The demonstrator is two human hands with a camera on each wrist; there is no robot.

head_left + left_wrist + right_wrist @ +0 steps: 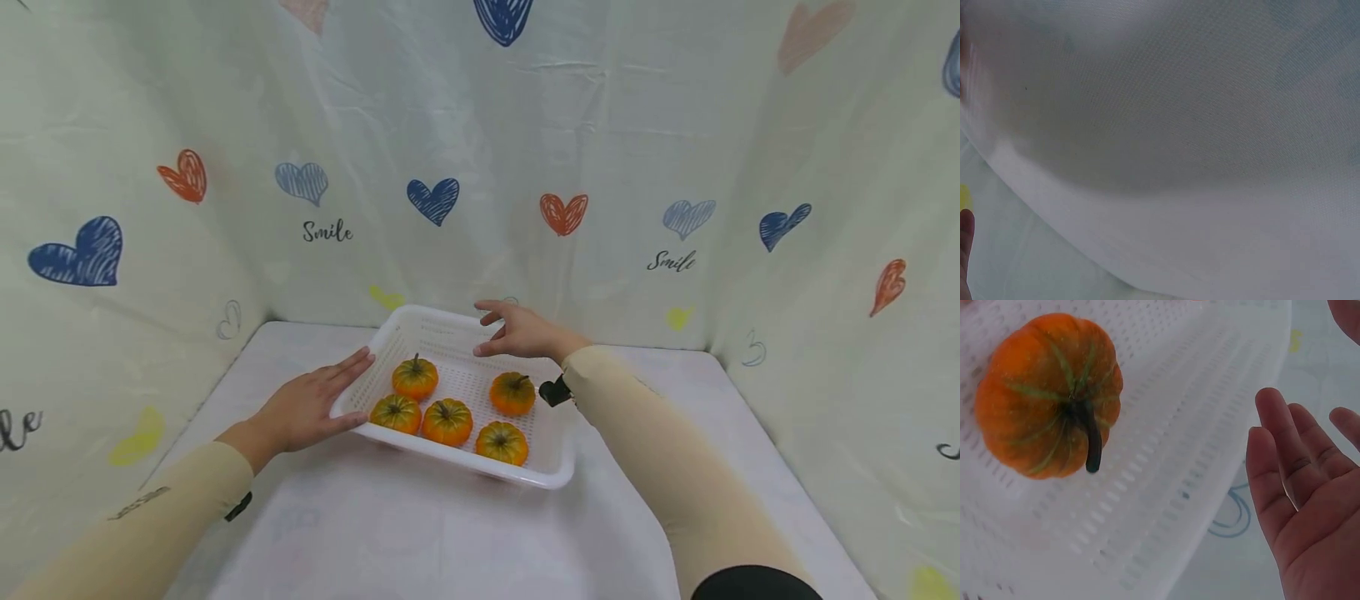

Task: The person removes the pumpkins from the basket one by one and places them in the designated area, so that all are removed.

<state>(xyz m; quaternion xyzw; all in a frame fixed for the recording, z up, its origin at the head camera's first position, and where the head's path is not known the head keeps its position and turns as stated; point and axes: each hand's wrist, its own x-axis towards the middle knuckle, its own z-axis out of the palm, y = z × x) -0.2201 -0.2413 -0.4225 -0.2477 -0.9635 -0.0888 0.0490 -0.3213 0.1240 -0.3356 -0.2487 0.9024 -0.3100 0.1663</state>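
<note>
A white plastic basket [551, 467] with perforated walls sits askew on the table, several small orange pumpkins [415, 378] lying in it. My left hand [311, 404] is at its left end, fingers extended along the rim and thumb at the front left corner. Over the far rim hovers my right hand [525, 332], holding nothing, its fingers spread loosely. The right wrist view has one pumpkin [1050, 397] with a dark stem close up, and the right fingers [1291, 444] beside the basket wall. Only a bit of the left hand shows at the left wrist view's edge.
A white cloth covers the table [420, 533]. Behind it and at both sides hangs a pale curtain [487, 125] printed with hearts and the word "Smile". A dark round object [756, 583] shows at the bottom right.
</note>
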